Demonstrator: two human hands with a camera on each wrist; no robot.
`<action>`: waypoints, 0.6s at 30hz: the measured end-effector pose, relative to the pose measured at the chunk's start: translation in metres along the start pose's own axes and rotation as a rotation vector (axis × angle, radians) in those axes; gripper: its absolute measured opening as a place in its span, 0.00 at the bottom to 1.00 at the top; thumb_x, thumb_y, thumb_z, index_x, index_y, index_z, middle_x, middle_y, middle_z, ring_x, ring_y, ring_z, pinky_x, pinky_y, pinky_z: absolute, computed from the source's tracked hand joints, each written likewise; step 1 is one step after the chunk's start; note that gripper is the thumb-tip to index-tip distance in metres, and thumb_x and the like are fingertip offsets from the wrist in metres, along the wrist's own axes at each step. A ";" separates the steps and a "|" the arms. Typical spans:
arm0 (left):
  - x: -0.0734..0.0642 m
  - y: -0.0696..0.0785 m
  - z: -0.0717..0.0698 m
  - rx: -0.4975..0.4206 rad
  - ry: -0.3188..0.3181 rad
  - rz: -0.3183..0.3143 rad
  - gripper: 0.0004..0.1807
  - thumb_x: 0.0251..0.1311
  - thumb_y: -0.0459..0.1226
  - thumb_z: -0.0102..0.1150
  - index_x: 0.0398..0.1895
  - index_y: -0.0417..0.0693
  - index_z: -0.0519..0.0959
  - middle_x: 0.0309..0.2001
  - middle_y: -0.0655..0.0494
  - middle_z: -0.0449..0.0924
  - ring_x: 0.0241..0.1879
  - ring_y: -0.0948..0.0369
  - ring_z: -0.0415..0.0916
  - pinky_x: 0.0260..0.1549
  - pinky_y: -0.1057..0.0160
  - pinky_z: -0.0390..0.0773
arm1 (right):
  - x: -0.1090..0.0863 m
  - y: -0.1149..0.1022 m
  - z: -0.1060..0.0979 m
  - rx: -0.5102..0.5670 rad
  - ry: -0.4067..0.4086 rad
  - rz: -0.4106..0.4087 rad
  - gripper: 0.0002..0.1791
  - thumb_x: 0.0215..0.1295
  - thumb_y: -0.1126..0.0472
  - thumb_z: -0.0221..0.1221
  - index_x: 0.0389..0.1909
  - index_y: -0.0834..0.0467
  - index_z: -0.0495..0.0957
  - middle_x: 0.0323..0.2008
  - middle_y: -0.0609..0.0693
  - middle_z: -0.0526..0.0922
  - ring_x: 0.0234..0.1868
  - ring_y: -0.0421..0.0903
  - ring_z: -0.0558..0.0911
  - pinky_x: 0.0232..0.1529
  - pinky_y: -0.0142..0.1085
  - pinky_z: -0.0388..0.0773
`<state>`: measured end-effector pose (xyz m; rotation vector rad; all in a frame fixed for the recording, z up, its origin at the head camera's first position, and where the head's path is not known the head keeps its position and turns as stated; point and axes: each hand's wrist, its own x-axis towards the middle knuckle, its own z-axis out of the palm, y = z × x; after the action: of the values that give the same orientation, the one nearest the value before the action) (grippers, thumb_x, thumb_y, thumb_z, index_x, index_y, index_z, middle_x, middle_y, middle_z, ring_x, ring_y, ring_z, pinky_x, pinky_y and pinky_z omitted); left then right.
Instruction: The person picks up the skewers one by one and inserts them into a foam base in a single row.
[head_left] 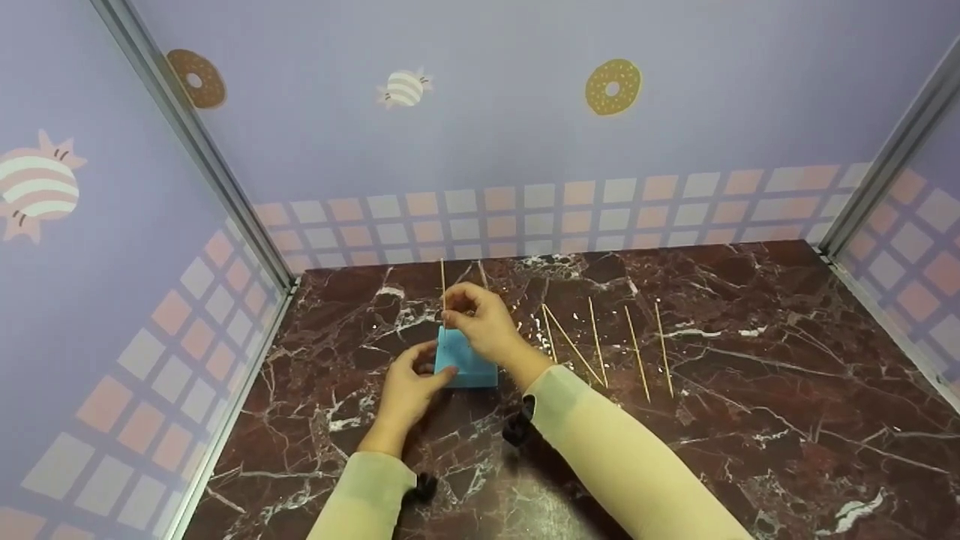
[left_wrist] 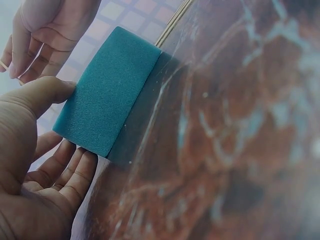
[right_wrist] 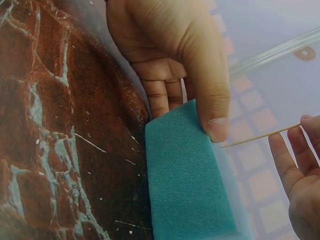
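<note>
A light blue foam block (head_left: 472, 375) sits on the dark marbled table. My left hand (head_left: 411, 386) grips its left side, thumb on the near edge; in the left wrist view the thumb (left_wrist: 55, 90) presses one face and the fingers curl at the edge below. Over the block's far left corner, my right hand (head_left: 486, 324) pinches a thin wooden stick (head_left: 442, 276) that stands upright. In the right wrist view that stick (right_wrist: 257, 137) runs down to the block; whether its tip is inside, I cannot tell. Another stick (head_left: 482, 274) shows behind the right hand, its lower part hidden.
Right of the block several thin sticks (head_left: 637, 352) lie on the table, two of them meeting at a point. White specks (head_left: 577, 316) are scattered around them. Patterned panels (head_left: 525, 135) enclose the table (head_left: 750, 450) at the back and sides.
</note>
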<state>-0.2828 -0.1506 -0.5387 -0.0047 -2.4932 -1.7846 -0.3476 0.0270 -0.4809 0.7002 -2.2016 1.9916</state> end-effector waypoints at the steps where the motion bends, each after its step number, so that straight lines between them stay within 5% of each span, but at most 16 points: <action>1: 0.000 0.000 0.000 0.000 0.000 0.001 0.34 0.68 0.38 0.80 0.75 0.37 0.80 0.68 0.40 0.86 0.55 0.51 0.89 0.52 0.57 0.90 | 0.000 0.000 0.000 0.000 -0.010 -0.001 0.08 0.75 0.75 0.67 0.50 0.65 0.85 0.40 0.59 0.87 0.38 0.41 0.86 0.44 0.32 0.87; 11: 0.002 -0.002 0.001 -0.009 0.001 0.014 0.34 0.68 0.36 0.79 0.75 0.35 0.80 0.67 0.37 0.86 0.54 0.51 0.89 0.48 0.63 0.89 | -0.002 0.004 0.005 -0.083 -0.032 -0.010 0.08 0.75 0.73 0.69 0.51 0.66 0.87 0.42 0.60 0.89 0.38 0.43 0.87 0.43 0.32 0.84; 18: 0.001 -0.001 0.001 -0.005 0.001 0.007 0.34 0.68 0.35 0.79 0.75 0.35 0.80 0.67 0.37 0.85 0.55 0.50 0.89 0.48 0.63 0.89 | -0.004 0.009 0.010 -0.145 -0.050 0.010 0.07 0.76 0.73 0.68 0.49 0.63 0.86 0.44 0.59 0.91 0.45 0.43 0.87 0.56 0.51 0.88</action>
<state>-0.2838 -0.1504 -0.5402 -0.0132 -2.4850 -1.7877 -0.3454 0.0190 -0.4920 0.7292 -2.3527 1.8148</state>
